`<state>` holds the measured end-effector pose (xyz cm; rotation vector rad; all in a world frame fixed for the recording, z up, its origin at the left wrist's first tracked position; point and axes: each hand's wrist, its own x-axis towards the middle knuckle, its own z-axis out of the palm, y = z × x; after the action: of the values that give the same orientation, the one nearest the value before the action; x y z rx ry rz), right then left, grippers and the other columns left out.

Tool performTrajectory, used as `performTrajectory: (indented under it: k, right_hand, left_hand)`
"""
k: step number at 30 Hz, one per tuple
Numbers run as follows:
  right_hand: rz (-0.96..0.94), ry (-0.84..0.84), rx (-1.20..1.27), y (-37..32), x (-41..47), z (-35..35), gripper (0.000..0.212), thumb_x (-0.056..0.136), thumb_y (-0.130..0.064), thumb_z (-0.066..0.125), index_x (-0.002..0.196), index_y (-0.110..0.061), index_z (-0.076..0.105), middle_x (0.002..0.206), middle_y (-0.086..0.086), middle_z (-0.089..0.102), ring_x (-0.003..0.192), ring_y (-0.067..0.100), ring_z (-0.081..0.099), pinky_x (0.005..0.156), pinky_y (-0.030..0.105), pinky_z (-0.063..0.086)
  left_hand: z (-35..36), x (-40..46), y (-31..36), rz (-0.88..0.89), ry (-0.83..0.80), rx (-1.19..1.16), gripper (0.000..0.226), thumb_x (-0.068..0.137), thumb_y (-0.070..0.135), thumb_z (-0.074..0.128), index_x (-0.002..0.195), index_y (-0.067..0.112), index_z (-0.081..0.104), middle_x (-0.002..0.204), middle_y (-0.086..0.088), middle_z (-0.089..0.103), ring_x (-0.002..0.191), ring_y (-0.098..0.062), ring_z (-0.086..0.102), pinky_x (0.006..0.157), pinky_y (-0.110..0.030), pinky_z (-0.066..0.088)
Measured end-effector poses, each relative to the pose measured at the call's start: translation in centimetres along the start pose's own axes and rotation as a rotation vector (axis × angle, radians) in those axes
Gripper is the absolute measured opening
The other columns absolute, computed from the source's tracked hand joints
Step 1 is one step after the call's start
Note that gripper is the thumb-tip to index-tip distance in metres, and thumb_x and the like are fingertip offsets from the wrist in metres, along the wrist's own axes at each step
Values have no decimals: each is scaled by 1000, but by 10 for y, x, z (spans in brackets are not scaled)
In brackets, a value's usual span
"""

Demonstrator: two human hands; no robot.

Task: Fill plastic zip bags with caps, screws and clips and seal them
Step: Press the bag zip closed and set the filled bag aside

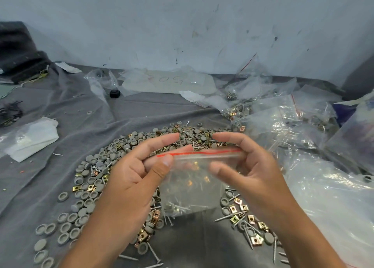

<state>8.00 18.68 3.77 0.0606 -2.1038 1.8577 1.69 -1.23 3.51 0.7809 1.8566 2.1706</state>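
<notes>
A: Hands?
B: Left hand (pixel 129 178) and right hand (pixel 255 166) pinch the zip bag (pixel 188 188) at its red strip, one per end.
A: Bag's position?
B: Held above the pile of caps, screws and clips (pixel 97 174) on the grey cloth (pixel 60 105).

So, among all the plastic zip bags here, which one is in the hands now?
The small zip bag with the red strip, at the centre. The left hand and right hand pinch its top; the other bags lie on the grey cloth.
</notes>
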Motion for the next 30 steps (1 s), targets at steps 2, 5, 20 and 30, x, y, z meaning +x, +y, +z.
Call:
performTrajectory:
  k: [2, 5, 20, 30]
  right_hand:
    - [-46, 45, -113, 1, -1, 6, 48, 70, -51, 86, 114, -45, 66, 97, -9, 77, 95, 10, 73, 80, 21, 57]
    - [-93, 70, -114, 2, -3, 13, 44, 73, -47, 84, 113, -46, 65, 93, -10, 76, 92, 10, 74, 77, 19, 56]
    - [-102, 144, 29, -3, -5, 14, 31, 70, -34, 86, 91, -34, 64, 91, 1, 77, 87, 18, 74, 78, 31, 60]
    - [-135, 96, -303, -13, -7, 5, 26, 79, -29, 84, 102, -38, 75, 92, -16, 76, 92, 9, 73, 80, 25, 57]
  left_hand:
    - [4, -1, 0, 3, -7, 46, 33, 89, 25, 63, 119, 36, 67, 105, 3, 78, 106, -9, 72, 79, -10, 53]
    - [6, -3, -3, 6, 49, 122, 42, 74, 35, 80, 114, 45, 68, 96, 4, 79, 94, -12, 75, 77, -14, 55]
    - [12, -3, -2, 30, 195, 116, 40, 66, 30, 81, 103, 44, 69, 83, -1, 79, 73, -10, 75, 59, -13, 54]
    - [3, 1, -9, -15, 204, 83, 42, 60, 33, 82, 98, 41, 67, 86, -5, 79, 72, -9, 74, 60, -10, 52]
